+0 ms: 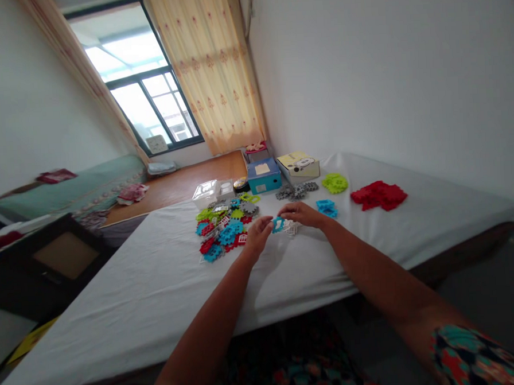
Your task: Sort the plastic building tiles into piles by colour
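A small blue toothed plastic tile (278,224) is pinched between my left hand (258,234) and my right hand (303,214), just above the white sheet. Both hands have fingers curled onto the tile. Under my right hand lie a few white tiles (291,229). To the left of my left hand spreads a mixed heap of tiles (224,227) in blue, red, green, grey and white.
Sorted piles sit further back on the white-sheeted bed (158,289): grey (297,190), green (334,182), blue (327,208), red (378,195). A clear tub (206,194), a blue box (263,176) and a cream box (299,165) line the far edge. The wall stands to the right.
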### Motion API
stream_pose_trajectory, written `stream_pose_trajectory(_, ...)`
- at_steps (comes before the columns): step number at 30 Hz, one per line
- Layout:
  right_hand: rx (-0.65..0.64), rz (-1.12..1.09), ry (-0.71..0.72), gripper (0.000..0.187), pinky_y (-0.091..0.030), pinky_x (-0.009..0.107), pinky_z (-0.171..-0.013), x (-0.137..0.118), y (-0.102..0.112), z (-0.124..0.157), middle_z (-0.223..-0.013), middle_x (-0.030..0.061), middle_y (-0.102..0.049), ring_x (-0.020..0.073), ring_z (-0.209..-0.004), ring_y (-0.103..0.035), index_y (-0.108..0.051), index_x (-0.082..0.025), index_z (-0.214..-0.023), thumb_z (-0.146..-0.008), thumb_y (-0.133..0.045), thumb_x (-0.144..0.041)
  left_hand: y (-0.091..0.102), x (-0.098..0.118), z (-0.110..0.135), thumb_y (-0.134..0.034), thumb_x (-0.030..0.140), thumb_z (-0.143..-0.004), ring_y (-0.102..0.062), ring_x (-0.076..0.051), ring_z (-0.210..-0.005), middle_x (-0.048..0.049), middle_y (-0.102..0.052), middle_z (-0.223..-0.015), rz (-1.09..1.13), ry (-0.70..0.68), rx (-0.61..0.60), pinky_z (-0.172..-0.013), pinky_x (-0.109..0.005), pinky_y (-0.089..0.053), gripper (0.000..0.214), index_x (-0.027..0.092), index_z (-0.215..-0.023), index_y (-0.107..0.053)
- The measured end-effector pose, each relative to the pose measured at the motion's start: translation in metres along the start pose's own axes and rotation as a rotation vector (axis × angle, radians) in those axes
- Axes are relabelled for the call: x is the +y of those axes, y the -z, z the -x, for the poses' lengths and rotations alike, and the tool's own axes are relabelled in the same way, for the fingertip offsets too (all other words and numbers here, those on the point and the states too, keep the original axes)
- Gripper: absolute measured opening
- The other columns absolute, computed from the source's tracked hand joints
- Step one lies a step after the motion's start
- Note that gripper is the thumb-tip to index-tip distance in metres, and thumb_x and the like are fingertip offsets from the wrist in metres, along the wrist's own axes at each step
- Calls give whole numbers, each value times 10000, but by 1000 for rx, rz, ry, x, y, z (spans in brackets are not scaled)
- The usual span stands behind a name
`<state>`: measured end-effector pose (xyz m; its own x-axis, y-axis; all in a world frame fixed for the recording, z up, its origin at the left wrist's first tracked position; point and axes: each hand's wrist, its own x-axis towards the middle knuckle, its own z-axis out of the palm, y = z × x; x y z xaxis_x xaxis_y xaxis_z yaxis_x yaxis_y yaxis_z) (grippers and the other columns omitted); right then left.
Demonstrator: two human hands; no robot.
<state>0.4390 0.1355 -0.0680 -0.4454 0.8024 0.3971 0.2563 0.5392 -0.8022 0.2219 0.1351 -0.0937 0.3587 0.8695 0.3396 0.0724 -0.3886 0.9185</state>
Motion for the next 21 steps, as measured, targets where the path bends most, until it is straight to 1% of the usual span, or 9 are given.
stream_pose_trajectory(2, -6, -6, -43, 372, -471, 262, -643, 2, 9, 2, -792, 33, -684, 149, -676, -576, -711, -167, -1044, -831, -581, -442, 0, -1, 3, -621, 459, -831, -659, -190, -920, -93, -706, -991, -17, 7, 15, -803, -312, -517, 442, 150, -1146, -607)
stream_pose_trajectory(3, 33, 14, -65, 373, -467, 260, -626, 4, 16, 4, -786, 32, -683, 149, -663, -572, -708, -171, -1048, -835, -566, -442, 1, -1, 4, -603, 460, -843, -657, -194, -938, -94, -706, -1002, -54, -5, 26, -800, -311, -518, 428, 159, -1148, -611)
stream_pose_trajectory(5, 216, 112, -116, 359, -466, 263, -625, 12, 34, 9, -792, 37, -687, 155, -666, -576, -708, -178, -1038, -851, -527, -426, 3, 0, 7, -557, 437, -875, -651, -196, -965, -89, -706, -1018, -160, -38, 31, -800, -307, -518, 365, 176, -1118, -636)
stream_pose_trajectory(8, 502, 388, -255, 306, -473, 277, -722, 27, 69, 23, -870, 63, -714, 182, -781, -615, -726, -176, -955, -861, -485, -340, 6, 2, 13, -509, 365, -901, -648, -183, -945, -66, -712, -1001, -344, -57, -15, -786, -290, -519, 274, 197, -1036, -677)
stream_pose_trajectory(11, 536, 665, -492, 275, -459, 276, -782, 42, 95, 39, -968, 84, -729, 204, -904, -632, -742, -182, -898, -843, -483, -254, 6, 4, 16, -494, 299, -899, -637, -174, -924, -46, -715, -976, -521, -72, -34, -767, -277, -517, 239, 214, -1002, -692)
stream_pose_trajectory(14, 499, 772, -648, 259, -460, 293, -733, 49, 102, 50, -943, 110, -735, 233, -876, -650, -755, -188, -876, -819, -510, -252, 4, 4, 17, -475, 262, -905, -620, -175, -908, -43, -711, -958, -648, -99, -55, -783, -291, -513, 245, 214, -1003, -694)
stream_pose_trajectory(17, 575, 845, -703, 247, -463, 308, -706, 50, 98, 55, -894, 122, -732, 241, -821, -658, -762, -201, -860, -798, -533, -269, 4, 4, 17, -474, 247, -909, -608, -184, -906, -46, -709, -937, -726, -127, -88, -838, -321, -497, 244, 207, -1001, -696)
stream_pose_trajectory(19, 673, 902, -660, 255, -473, 313, -730, 50, 94, 55, -912, 116, -724, 230, -825, -653, -761, -207, -893, -793, -533, -265, 4, 3, 17, -476, 238, -911, -606, -187, -920, -44, -708, -937, -752, -137, -101, -875, -333, -482, 242, 210, -1005, -698)
stream_pose_trajectory(21, 708, 921, -512, 278, -477, 337, -804, 48, 90, 51, -987, 108, -713, 231, -905, -637, -750, -207, -957, -813, -525, -286, 4, 2, 17, -474, 235, -913, -606, -190, -937, -44, -707, -955, -772, -136, -106, -895, -340, -472, 245, 212, -1007, -699)
